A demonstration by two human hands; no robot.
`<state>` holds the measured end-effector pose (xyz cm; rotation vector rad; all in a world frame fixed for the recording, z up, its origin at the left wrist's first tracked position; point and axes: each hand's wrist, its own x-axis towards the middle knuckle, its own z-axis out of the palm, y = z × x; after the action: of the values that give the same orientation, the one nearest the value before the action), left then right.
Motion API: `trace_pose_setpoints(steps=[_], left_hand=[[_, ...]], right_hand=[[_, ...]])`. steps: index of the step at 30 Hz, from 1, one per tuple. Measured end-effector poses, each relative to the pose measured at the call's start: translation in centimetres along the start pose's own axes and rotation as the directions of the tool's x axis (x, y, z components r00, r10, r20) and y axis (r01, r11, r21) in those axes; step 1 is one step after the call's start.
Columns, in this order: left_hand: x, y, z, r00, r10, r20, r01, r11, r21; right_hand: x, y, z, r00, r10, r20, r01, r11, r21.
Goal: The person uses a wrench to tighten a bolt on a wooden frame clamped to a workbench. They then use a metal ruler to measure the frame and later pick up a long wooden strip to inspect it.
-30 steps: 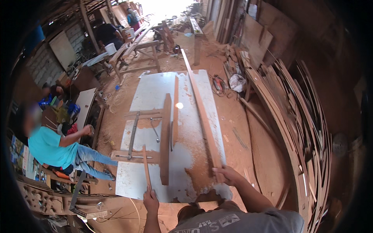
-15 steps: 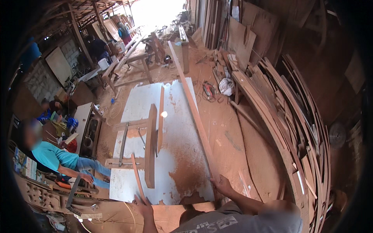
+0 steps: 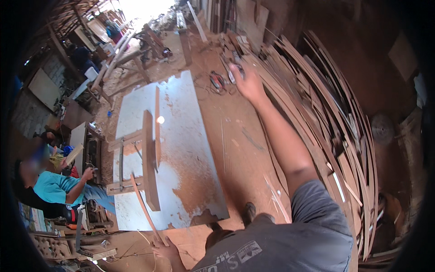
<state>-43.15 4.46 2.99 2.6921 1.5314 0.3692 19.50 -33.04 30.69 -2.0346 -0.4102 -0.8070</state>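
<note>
My left hand (image 3: 166, 249), at the bottom, is closed around the near end of a thin wooden strip (image 3: 144, 206). The strip slants over the near left part of a large white board (image 3: 199, 149) stained with brown dust. My right arm stretches forward and to the right, its hand (image 3: 248, 84) empty with fingers spread, slightly blurred. Beyond it, farther off, a long wooden strip (image 3: 196, 21) stands tilted, apart from the hand. On the board lie a thick wooden beam (image 3: 148, 163), a narrower strip (image 3: 157, 118) and a frame-like wooden piece (image 3: 121, 158) with a metal bar.
A long pile of wooden strips (image 3: 312, 104) curves along the right. A red power tool (image 3: 217, 81) lies on the dusty floor beyond the board. A person in a turquoise shirt (image 3: 56, 187) is at the left near cluttered shelving; other people are farther back.
My right hand has let go of the long wooden strip, which is now farther away, and has reached forward. My left hand keeps the thin strip. The co-worker's hand has risen.
</note>
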Motion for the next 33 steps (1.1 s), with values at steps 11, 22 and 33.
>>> trace_pose_setpoints(steps=[11, 22, 33], left_hand=[[-3.7, 2.8, -1.8, 0.993, 0.094, 0.078, -0.095, 0.995, 0.013], [-8.0, 3.6, -4.2, 0.978, 0.064, 0.197, -0.078, 0.995, 0.063], [-15.0, 8.6, -4.1, 0.898, 0.424, 0.116, -0.294, 0.776, -0.559]], right_hand=[[-40.5, 24.9, -29.8, 0.78, 0.543, -0.312, -0.474, 0.186, -0.861], [-39.6, 29.7, -44.8, 0.382, 0.909, -0.167, -0.489, 0.045, -0.871], [-42.2, 24.5, -39.7, 0.659, 0.748, 0.075, -0.616, 0.594, -0.517]])
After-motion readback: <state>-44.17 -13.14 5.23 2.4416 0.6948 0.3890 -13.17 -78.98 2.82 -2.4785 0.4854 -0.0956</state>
